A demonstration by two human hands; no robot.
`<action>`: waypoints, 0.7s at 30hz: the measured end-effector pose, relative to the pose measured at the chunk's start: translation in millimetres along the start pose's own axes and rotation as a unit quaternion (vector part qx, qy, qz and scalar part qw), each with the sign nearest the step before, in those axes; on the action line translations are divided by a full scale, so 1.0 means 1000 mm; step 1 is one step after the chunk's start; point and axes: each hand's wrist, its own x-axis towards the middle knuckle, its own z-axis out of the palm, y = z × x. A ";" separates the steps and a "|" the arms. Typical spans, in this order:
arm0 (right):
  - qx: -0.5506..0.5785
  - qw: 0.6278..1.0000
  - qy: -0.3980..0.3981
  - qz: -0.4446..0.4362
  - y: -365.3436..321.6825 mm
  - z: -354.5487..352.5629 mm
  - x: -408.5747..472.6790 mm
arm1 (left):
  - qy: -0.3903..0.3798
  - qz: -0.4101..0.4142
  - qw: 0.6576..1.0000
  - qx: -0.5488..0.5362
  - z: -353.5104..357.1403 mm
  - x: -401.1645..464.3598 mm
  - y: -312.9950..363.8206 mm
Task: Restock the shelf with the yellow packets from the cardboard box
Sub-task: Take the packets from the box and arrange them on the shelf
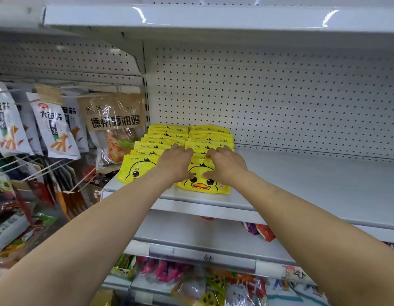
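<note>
Yellow packets [200,182] bear a black-eyed, orange-beaked duck face. The shelf [302,184] is white, its backboard [280,102] dotted with dark holes. At nine o'clock, white bags [55,131] carry orange sticks.

Shop interior, shelving bay.

- Back panel [280,102]: white pegboard, regular rows of small dark holes, spanning the far wall of the bay.
- Upper shelf [213,17]: white metal, glossy front edge carrying bright curved reflections of overhead light.
- Upright post [145,69]: white, slotted, dividing the right bay from the left one.
- Left bay: wire hooks [48,168] holding hanging snack bags [54,129], white with printed characters; one larger tan and clear pouch [116,129] just beside the post.
- Lower shelf [202,235]: white, with a price strip [202,257] bearing handwritten numbers.
- Bottom tier: assorted colourful packaged goods [191,281], partly blurred.
</note>
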 end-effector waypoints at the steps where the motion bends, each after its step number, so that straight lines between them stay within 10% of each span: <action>1: -0.010 1.000 0.005 -0.001 -0.003 -0.003 0.000 | 0.010 -0.002 1.000 -0.006 -0.002 -0.003 -0.001; 21: 0.136 0.957 0.113 -0.231 -0.207 -0.082 -0.029 | 0.179 -0.188 0.965 -0.021 -0.086 -0.223 -0.149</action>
